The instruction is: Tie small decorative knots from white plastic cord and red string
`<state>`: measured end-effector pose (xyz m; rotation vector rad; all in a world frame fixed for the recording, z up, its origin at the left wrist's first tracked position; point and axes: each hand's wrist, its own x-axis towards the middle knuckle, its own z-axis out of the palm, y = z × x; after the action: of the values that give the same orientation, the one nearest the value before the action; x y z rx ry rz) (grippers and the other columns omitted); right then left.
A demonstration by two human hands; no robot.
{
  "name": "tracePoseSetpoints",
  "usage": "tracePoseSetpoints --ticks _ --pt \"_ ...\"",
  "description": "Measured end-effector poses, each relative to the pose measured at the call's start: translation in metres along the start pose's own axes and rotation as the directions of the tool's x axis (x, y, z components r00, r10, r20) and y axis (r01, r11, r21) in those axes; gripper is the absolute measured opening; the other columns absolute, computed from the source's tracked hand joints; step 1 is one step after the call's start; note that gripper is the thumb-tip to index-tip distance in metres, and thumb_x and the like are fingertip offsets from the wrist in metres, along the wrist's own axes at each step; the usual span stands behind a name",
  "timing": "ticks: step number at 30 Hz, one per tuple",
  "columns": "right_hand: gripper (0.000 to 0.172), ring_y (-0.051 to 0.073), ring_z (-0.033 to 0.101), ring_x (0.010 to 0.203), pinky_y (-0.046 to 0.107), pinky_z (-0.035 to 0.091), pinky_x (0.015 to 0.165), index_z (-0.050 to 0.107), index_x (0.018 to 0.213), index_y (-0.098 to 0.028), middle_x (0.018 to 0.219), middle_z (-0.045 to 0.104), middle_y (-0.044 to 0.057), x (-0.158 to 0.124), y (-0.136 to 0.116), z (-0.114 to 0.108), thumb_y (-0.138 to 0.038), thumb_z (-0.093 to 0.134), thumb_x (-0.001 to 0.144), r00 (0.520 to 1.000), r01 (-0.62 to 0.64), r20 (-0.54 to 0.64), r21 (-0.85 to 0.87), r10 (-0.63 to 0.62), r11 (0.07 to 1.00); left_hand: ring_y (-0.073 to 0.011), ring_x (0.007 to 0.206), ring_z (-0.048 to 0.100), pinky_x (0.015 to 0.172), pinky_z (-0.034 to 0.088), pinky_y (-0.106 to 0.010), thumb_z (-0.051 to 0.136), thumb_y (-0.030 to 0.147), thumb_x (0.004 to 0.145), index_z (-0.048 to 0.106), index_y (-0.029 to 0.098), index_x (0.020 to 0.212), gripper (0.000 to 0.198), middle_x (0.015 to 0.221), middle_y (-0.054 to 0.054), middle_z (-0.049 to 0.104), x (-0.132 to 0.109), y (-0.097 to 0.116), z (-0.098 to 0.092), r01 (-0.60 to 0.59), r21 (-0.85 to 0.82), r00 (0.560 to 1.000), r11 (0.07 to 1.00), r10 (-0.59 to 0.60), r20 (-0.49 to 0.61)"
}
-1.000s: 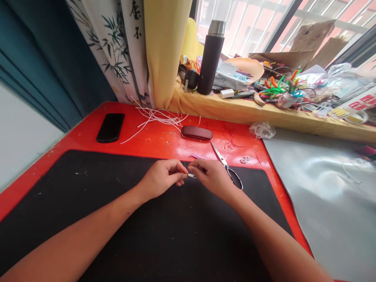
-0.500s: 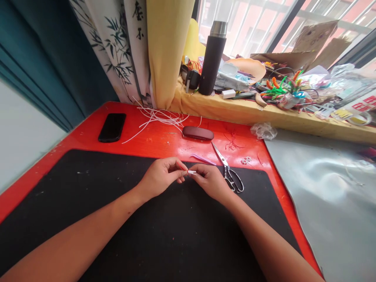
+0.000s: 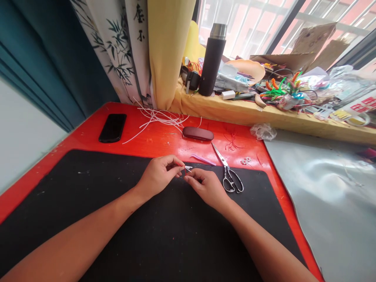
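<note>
Above the black mat [image 3: 176, 231], my left hand [image 3: 160, 174] pinches some short white cords [image 3: 188, 167], whose ends poke out to the right of the fingertips. A red thread [image 3: 185, 171] runs down from the cords to my right hand [image 3: 207, 186]. The thumb and forefinger of that hand are closed on the thread. Both hands are close together, with a small gap between the fingertips. Just right of my right hand lie scissors [image 3: 227, 168], blades pointing away. A thin purple tool [image 3: 203, 159] lies behind the hands at the mat's far edge.
On the red table [image 3: 141, 147] are a phone [image 3: 112, 128], a tangle of white cords [image 3: 161, 117], a maroon case [image 3: 198, 133] and red threads [image 3: 232, 143]. A black thermos [image 3: 213, 60] stands on the cluttered sill. A grey sheet [image 3: 323, 188] covers the right side.
My right hand has let go of the white cord ends and moved slightly down, now drawing on the red thread. My left hand has shifted slightly left with the cords.
</note>
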<state>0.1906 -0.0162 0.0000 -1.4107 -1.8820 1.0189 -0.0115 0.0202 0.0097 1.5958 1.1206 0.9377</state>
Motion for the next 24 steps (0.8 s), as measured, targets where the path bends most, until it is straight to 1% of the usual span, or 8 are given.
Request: tracePoseSetpoints --ticks 5,7,10,13,17,22,24 --pt "0.023 0.014 0.051 0.063 0.025 0.036 0.063 0.071 0.084 -0.019 0.068 0.060 -0.002 -0.005 -0.004 0.007 -0.033 0.062 0.099 1.000 -0.007 -0.004 0.034 0.007 0.999 -0.0146 0.066 0.073 0.065 0.058 -0.023 0.070 0.020 0.086 0.074 0.019 0.086 0.004 0.077 0.000 0.078 0.001 -0.002 -0.001 -0.021 -0.013 1.000 1.000 0.021 -0.014" --pt "0.022 0.013 0.050 0.061 0.025 0.037 0.062 0.073 0.087 -0.019 0.067 0.060 -0.003 -0.007 -0.006 0.009 -0.033 0.062 0.099 1.000 0.011 0.000 0.040 -0.011 0.999 -0.0146 0.066 0.073 0.065 0.058 -0.023 0.069 0.020 0.086 0.074 0.019 0.086 0.005 0.076 0.000 0.078 0.001 -0.005 0.000 -0.028 -0.004 1.000 1.000 0.028 -0.010" --pt "0.019 0.013 0.052 0.061 0.025 0.037 0.062 0.076 0.092 -0.019 0.068 0.063 -0.002 -0.008 -0.010 0.008 -0.030 0.062 0.100 0.998 0.058 -0.009 -0.002 -0.058 0.998 -0.0148 0.066 0.073 0.066 0.057 -0.023 0.068 0.020 0.086 0.076 0.019 0.086 0.007 0.076 0.000 0.078 0.002 -0.008 0.001 -0.048 0.035 0.999 0.998 0.048 0.013" --pt "0.017 0.014 0.057 0.064 0.025 0.039 0.064 0.077 0.094 -0.020 0.073 0.069 -0.001 -0.007 -0.014 0.001 -0.027 0.063 0.100 0.995 0.100 -0.026 -0.046 -0.101 0.994 -0.0150 0.065 0.072 0.064 0.057 -0.023 0.068 0.021 0.085 0.077 0.019 0.086 0.009 0.075 0.000 0.078 0.002 -0.010 0.001 -0.059 0.056 0.997 0.997 0.056 0.051" --pt "0.017 0.015 0.061 0.067 0.025 0.041 0.065 0.079 0.097 -0.022 0.078 0.074 0.000 0.000 -0.018 -0.013 -0.025 0.063 0.101 0.992 0.125 -0.018 -0.116 -0.128 0.985 -0.0152 0.062 0.073 0.063 0.057 -0.023 0.068 0.021 0.085 0.076 0.020 0.085 0.009 0.071 0.000 0.077 0.002 -0.011 0.001 -0.059 0.027 0.993 0.998 0.056 0.105" --pt "0.018 0.015 0.063 0.069 0.025 0.042 0.067 0.078 0.093 -0.021 0.084 0.077 0.001 0.010 -0.015 -0.027 -0.019 0.062 0.099 0.987 0.142 -0.048 -0.169 -0.152 0.975 -0.0163 0.064 0.075 0.065 0.059 -0.024 0.067 0.018 0.083 0.076 0.019 0.086 0.010 0.071 -0.001 0.078 0.002 -0.013 0.003 0.002 -0.035 0.987 0.999 0.004 0.159" --pt "0.017 0.015 0.062 0.068 0.026 0.041 0.066 0.077 0.088 -0.021 0.081 0.076 0.001 0.013 -0.011 -0.029 -0.020 0.063 0.098 0.988 0.131 -0.063 -0.162 -0.143 0.978 -0.0163 0.063 0.075 0.064 0.059 -0.024 0.069 0.019 0.082 0.075 0.019 0.085 0.007 0.069 -0.001 0.077 0.001 -0.012 0.005 0.033 -0.079 0.984 0.996 -0.019 0.175"
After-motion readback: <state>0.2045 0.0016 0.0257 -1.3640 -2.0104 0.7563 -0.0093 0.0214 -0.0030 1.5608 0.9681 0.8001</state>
